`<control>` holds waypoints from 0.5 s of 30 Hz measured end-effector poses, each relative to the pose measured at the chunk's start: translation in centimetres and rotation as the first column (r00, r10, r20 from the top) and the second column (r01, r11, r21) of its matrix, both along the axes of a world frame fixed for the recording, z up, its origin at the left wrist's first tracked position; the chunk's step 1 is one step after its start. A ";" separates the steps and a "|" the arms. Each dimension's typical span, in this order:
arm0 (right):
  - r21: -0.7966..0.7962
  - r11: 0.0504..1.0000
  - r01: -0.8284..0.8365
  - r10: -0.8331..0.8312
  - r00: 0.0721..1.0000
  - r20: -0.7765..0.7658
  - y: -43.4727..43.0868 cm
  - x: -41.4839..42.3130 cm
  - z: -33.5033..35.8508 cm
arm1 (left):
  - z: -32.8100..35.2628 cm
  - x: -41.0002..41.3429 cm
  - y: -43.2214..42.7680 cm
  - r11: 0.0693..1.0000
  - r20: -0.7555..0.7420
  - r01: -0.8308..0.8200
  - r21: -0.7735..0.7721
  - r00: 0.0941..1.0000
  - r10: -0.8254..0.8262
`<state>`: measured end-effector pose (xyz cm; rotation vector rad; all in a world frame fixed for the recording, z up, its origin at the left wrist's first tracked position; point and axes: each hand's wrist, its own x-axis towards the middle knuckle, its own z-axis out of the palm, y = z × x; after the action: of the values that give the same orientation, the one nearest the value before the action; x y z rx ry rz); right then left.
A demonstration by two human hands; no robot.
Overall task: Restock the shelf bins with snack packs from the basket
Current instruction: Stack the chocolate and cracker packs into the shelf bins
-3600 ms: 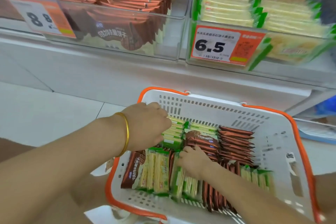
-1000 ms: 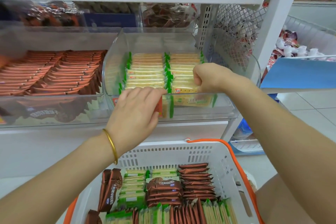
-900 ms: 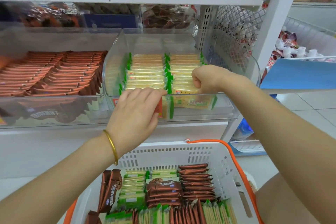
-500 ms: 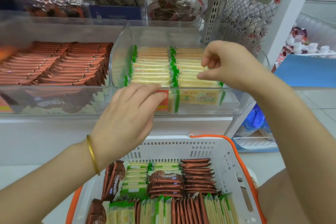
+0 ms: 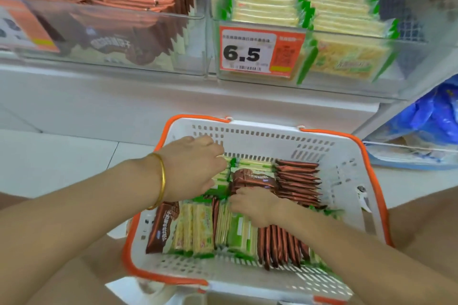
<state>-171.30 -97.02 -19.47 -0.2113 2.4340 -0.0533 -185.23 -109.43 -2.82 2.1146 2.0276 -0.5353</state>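
Note:
A white basket (image 5: 270,140) with an orange rim sits below the shelf, filled with green-and-yellow snack packs (image 5: 198,228) and brown snack packs (image 5: 297,182). Both my hands are down inside it. My left hand (image 5: 192,168), with a gold bangle on the wrist, curls its fingers over the green packs stacked at the basket's back left. My right hand (image 5: 252,203) digs its curled fingers into upright green packs in the middle; the fingertips are hidden. Above, the clear right bin (image 5: 409,69) holds two rows of green packs, and the clear left bin (image 5: 193,44) holds brown packs.
An orange price tag (image 5: 257,53) reading 6.5 hangs on the front of the right bin. A blue plastic bag (image 5: 431,116) lies on a low shelf at the right. White tiled floor runs to the left of the basket.
Both hands have left the right bin and dropped into the basket. My view has tilted down from the shelf to the basket.

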 end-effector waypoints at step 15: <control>-0.472 0.732 0.492 -0.496 0.859 0.126 4.9 -0.3 9.8 | 1.7 0.6 3.4 0.947 0.283 -0.229 -0.224 0.915 0.289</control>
<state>-171.56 -92.17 -9.67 0.2308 2.3736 -0.9230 -184.60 -106.00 -1.10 1.6643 1.9478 -0.3090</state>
